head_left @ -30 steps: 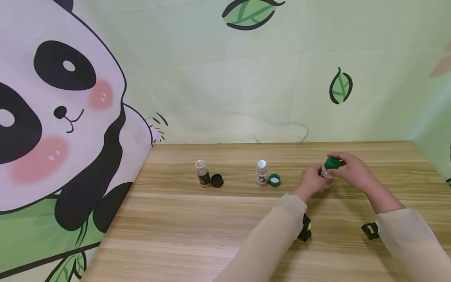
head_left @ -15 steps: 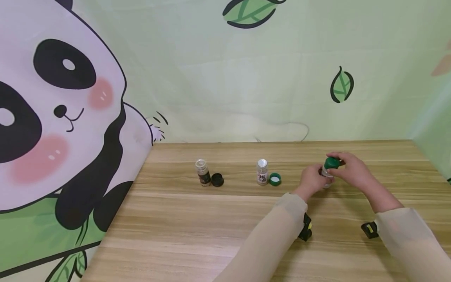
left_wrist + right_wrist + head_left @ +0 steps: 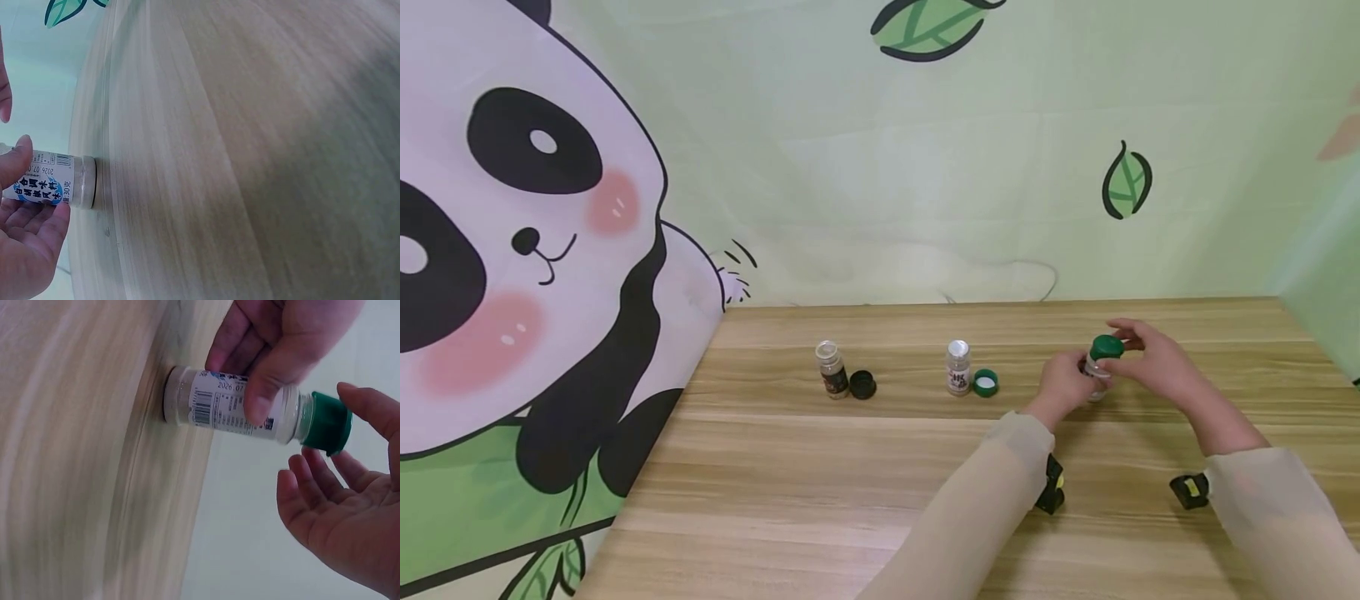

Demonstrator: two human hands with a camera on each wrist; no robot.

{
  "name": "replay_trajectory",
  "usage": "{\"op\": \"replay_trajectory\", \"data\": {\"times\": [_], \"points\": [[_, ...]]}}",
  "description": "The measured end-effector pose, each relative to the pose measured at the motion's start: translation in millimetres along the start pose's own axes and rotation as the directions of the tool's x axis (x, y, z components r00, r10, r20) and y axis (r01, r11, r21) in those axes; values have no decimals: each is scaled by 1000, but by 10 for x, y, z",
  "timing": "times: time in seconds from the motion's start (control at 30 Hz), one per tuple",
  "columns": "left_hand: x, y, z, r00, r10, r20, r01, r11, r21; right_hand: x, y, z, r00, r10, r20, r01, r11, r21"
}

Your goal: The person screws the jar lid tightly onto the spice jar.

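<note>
My left hand point(image 3: 1066, 385) grips a small clear seasoning bottle point(image 3: 240, 406) with a white label, thumb on one side and fingers on the other. The bottle stands upright on the table, and its green cap point(image 3: 326, 423) sits on top. Around the cap is my right hand point(image 3: 356, 512), fingers spread and loosely bent. Its thumb is right at the cap's top edge, while the other fingers lie off its side. In the left wrist view, the left thumb point(image 3: 17, 164) presses across the printed label; the cap is out of frame there.
Left of the hands stands an uncapped white-labelled bottle point(image 3: 957, 368) beside an upturned green cap point(image 3: 985, 383). Farther left, a dark-labelled bottle point(image 3: 831, 371) is next to a black cap point(image 3: 862, 385). The wooden table point(image 3: 820, 483) meets a panda-printed cloth backdrop point(image 3: 850, 192).
My right fingers have spread away from the green cap, lifting slightly up and to the right. The left hand and the bottle stay in place.
</note>
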State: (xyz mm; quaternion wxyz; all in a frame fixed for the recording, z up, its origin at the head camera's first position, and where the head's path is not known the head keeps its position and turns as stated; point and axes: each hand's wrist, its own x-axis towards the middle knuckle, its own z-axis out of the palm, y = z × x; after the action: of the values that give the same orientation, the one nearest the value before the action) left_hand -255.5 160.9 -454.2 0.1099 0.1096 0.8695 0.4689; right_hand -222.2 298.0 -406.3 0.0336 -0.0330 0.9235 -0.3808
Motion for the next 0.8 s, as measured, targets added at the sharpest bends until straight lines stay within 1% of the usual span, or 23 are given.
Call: {"op": "replay_trajectory", "data": {"times": [0.1, 0.23, 0.37, 0.53, 0.8], "points": [[-5, 10, 2, 1000, -8, 3, 8, 1000, 0, -24, 54, -25, 1000, 14, 17, -15, 998, 60], [-16, 20, 6, 1000, -22, 4, 22, 1000, 1, -60, 120, -53, 998, 11, 59, -19, 990, 138], [-22, 21, 2, 1000, -19, 3, 19, 1000, -6, -72, 181, -74, 995, 14, 102, -34, 980, 198], [-6, 8, 8, 1000, -11, 4, 11, 1000, -12, -79, 251, -67, 991, 25, 128, -53, 975, 218], [-1, -5, 11, 1000, -6, 11, 6, 1000, -19, -71, 348, -27, 992, 9, 130, -39, 972, 233]]}}
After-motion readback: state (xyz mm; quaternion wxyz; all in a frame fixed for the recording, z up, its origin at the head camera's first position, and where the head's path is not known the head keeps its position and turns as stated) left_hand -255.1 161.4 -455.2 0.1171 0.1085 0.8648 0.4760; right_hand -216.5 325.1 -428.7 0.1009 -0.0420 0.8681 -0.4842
